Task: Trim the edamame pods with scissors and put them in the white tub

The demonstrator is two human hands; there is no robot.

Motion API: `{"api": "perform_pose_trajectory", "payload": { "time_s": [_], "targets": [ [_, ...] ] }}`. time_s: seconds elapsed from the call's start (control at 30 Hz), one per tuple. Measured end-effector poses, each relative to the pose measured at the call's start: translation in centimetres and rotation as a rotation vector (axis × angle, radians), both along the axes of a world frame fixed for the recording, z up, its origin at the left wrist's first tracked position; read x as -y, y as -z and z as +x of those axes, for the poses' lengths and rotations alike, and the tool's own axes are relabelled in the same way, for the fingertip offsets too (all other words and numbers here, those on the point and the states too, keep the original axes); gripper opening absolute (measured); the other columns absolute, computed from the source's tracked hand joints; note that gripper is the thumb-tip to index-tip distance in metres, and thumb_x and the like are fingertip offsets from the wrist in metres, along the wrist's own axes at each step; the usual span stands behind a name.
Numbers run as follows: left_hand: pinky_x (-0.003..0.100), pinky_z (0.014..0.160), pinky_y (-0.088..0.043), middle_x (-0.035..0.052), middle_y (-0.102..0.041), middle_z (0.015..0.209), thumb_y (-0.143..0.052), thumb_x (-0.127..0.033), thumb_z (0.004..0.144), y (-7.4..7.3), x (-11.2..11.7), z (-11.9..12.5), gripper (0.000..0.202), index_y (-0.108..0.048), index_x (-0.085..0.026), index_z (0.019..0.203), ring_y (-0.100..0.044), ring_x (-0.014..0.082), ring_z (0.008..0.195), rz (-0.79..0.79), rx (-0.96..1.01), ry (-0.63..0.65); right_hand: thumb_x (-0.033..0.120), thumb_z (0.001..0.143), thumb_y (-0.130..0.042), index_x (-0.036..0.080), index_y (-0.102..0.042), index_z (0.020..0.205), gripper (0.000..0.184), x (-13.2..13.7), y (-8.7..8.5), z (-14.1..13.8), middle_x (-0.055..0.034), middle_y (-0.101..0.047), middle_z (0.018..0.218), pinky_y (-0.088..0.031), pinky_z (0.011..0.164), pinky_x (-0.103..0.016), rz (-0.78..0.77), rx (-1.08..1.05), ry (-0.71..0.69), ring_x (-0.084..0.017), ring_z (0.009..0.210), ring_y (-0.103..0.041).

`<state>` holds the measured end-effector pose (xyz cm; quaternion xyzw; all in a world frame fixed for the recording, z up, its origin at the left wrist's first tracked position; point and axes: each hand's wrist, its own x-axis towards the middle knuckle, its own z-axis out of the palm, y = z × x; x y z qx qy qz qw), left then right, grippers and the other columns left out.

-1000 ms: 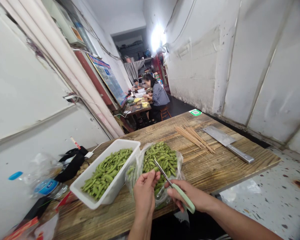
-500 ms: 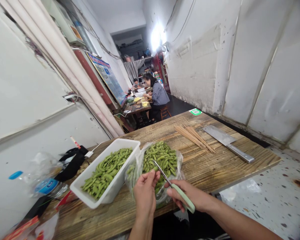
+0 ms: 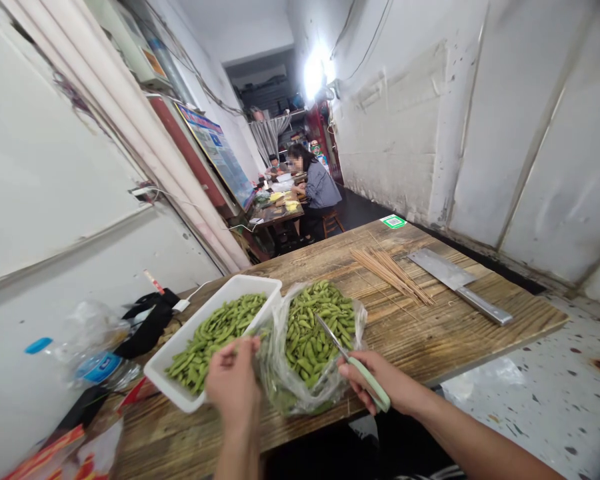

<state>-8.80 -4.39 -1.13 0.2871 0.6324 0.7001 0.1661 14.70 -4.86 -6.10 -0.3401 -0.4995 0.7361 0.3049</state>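
Beyond the scissors (image 3: 365, 375) sits a green QR label (image 3: 394, 222).

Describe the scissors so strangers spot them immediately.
On the wooden table, find the clear bag of green pods. At its right edge the right hand grips the scissors. Their pale green handle sets them apart from the silver cleaver farther right.

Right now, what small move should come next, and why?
Probably bring the left hand over the white plastic tub and spread its fingers: the hand is near the tub's rim, and edamame pods already lie inside. Blur hides whether it holds a pod. The right hand holds scissors.
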Motion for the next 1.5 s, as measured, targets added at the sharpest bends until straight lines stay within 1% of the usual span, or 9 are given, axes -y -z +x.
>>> {"api": "perform_pose_trajectory", "payload": {
  "time_s": [0.07,0.17,0.27,0.37,0.5,0.67,0.97,1.17,1.5],
  "targets": [
    [0.046,0.100,-0.037,0.0008,-0.070,0.085,-0.074,-0.023,0.063,-2.1,-0.5,-2.9,0.023,-0.062,-0.021,0.083,-0.059,0.0301,0.108,-0.024,-0.132,-0.138,0.065,0.070,-0.066,0.017,-0.055,0.094,0.056,-0.1,0.0,0.4,0.0102,-0.045,0.052,-0.037,0.030,-0.014,-0.008,0.009,0.045,-0.004,0.035,-0.040],
    [0.048,0.104,-0.029,0.0087,-0.070,0.109,-0.072,-0.022,0.066,-3.8,-1.6,-3.6,0.026,-0.068,-0.021,0.091,-0.048,0.0376,0.123,-0.094,-0.574,-0.080,0.066,0.070,-0.065,0.017,-0.055,0.096,0.057,-0.2,0.2,0.8,0.0099,-0.046,0.054,-0.037,0.031,-0.014,-0.012,0.012,0.083,-0.004,0.036,-0.040],
    [0.050,0.098,-0.031,0.0135,-0.071,0.107,-0.060,-0.026,0.080,-2.9,-3.3,0.0,0.021,-0.070,-0.020,0.098,-0.059,0.0345,0.108,-0.178,-1.106,0.234,0.065,0.073,-0.064,0.017,-0.056,0.098,0.055,-0.2,0.6,0.9,0.0098,-0.045,0.054,-0.037,0.031,-0.015,-0.008,-0.006,0.097,-0.005,0.036,-0.040],
    [0.044,0.094,-0.033,0.0090,-0.074,0.099,-0.060,-0.019,0.079,-1.0,-5.2,4.5,0.020,-0.073,-0.024,0.093,-0.063,0.0288,0.099,-0.271,-1.200,0.545,0.064,0.074,-0.064,0.017,-0.056,0.097,0.053,-0.1,0.9,1.1,0.0097,-0.046,0.054,-0.037,0.031,-0.015,-0.007,-0.023,0.105,-0.005,0.036,-0.040],
    [0.042,0.092,-0.035,0.0106,-0.073,0.094,-0.058,-0.009,0.074,0.1,-6.8,7.0,0.028,-0.074,-0.023,0.092,-0.062,0.0284,0.097,-0.388,-1.170,0.711,0.065,0.072,-0.065,0.017,-0.054,0.093,0.053,0.1,0.6,1.6,0.0098,-0.045,0.055,-0.037,0.031,-0.014,-0.015,-0.026,0.108,-0.004,0.036,-0.039],
    [0.037,0.086,-0.042,0.0088,-0.073,0.092,-0.060,-0.017,0.076,0.2,-6.7,5.8,0.020,-0.073,-0.021,0.090,-0.065,0.0243,0.089,-0.319,-0.997,0.680,0.067,0.070,-0.065,0.018,-0.052,0.092,0.055,0.2,-0.2,1.8,0.0100,-0.045,0.054,-0.036,0.031,-0.014,-0.019,-0.025,0.090,-0.004,0.035,-0.039],
    [0.026,0.060,-0.051,0.0034,-0.071,0.071,-0.080,-0.037,0.056,0.5,-2.8,4.1,0.048,-0.063,-0.015,0.095,-0.070,0.0181,0.067,-0.276,0.169,0.615,0.063,0.077,-0.061,0.018,-0.052,0.093,0.049,0.6,0.7,0.9,0.0077,-0.048,0.060,-0.040,0.036,-0.014,0.033,-0.026,-0.072,-0.005,0.041,-0.044],
    [0.019,0.044,-0.035,-0.0023,-0.063,0.056,-0.083,-0.044,0.050,0.5,-2.3,3.7,0.046,-0.068,-0.012,0.079,-0.056,0.0100,0.049,-0.183,0.099,0.491,0.061,0.079,-0.060,0.018,-0.053,0.094,0.046,1.2,0.4,0.5,0.0076,-0.048,0.059,-0.043,0.038,-0.015,0.030,-0.028,-0.157,-0.005,0.042,-0.044],
    [0.020,0.047,-0.038,0.0020,-0.067,0.062,-0.085,-0.044,0.048,0.5,-1.0,4.6,0.044,-0.074,-0.012,0.076,-0.057,0.0118,0.056,-0.234,0.110,0.501,0.064,0.078,-0.059,0.018,-0.051,0.092,0.049,0.7,0.0,-0.6,0.0083,-0.046,0.057,-0.041,0.035,-0.014,0.088,0.016,-0.114,-0.005,0.039,-0.043]
  ]
}}
